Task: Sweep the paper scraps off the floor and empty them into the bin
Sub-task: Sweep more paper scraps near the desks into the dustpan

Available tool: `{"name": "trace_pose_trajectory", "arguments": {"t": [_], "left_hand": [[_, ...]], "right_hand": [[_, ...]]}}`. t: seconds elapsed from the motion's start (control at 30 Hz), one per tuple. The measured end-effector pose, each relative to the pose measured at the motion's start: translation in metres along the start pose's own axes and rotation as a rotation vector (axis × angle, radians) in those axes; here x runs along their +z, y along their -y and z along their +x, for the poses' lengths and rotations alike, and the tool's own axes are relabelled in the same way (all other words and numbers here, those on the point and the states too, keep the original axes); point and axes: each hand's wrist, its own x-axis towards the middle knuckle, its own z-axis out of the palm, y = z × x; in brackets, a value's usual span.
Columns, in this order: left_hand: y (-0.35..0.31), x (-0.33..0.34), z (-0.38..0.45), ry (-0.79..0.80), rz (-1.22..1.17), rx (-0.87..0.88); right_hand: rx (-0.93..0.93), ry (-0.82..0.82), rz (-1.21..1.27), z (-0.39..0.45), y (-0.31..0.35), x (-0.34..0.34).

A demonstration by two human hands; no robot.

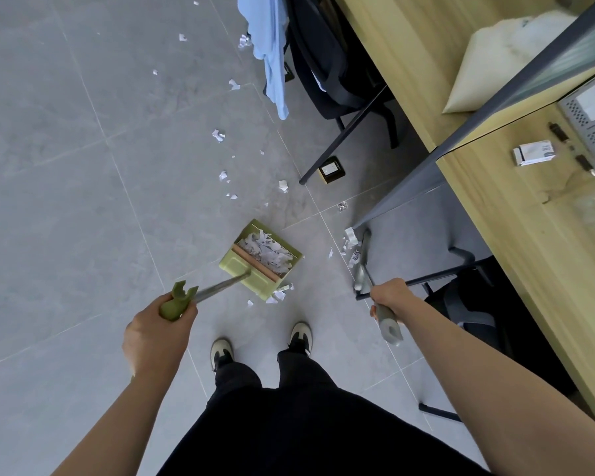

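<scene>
Paper scraps (217, 135): we judge them very light, thin and limp, apt to flutter or slide under a fast stroke; they call for the broom, not the fingers.
Where the scraps lie: loose pieces trail across the floor (66, 166) from the dustpan toward 12 o'clock; a cluster lies at the broom head, about 3 o'clock of the pan; a few lie at the pan's near edge.
Dustpan (261, 259): green, rigid, standing on the floor ahead of the shoes, already holding a heap of scraps; we judge it light. It is best held at the handle top.
Left hand (158, 333): grip wrapped round the green handle end of the dustpan.
Broom (361, 266): a stiff, thin pole with its head at the table leg; we judge it light.
Right hand (389, 297): grip wrapped round the broom handle near its upper end.
Count, tools: we count one dustpan and one broom.
Count, loose scraps: roughly twenty or more, the smallest too fine to count exactly.
Count, other: one table (495, 201) at 2 o'clock; two shoes.
Bin: we see none in view.
</scene>
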Motion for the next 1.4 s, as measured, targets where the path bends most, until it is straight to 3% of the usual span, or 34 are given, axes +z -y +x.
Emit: {"name": "trace_pose_trajectory", "arguments": {"t": [0.53,0.77,1.17,1.4], "left_hand": [[0.099,-0.092,0.069,0.078,0.036,0.108],[0.149,-0.135,0.103,0.102,0.094,0.168],[0.205,-0.175,0.113,0.072,0.131,0.101],[0.228,-0.19,0.117,0.037,0.137,0.069]], "right_hand": [[-0.134,0.034,-0.527,-0.102,-0.026,0.154],[-0.063,0.088,-0.488,-0.145,-0.046,0.211],[0.005,-0.061,-0.22,-0.183,-0.077,0.236],[0.028,0.037,-0.191,-0.19,-0.09,0.276]]}}
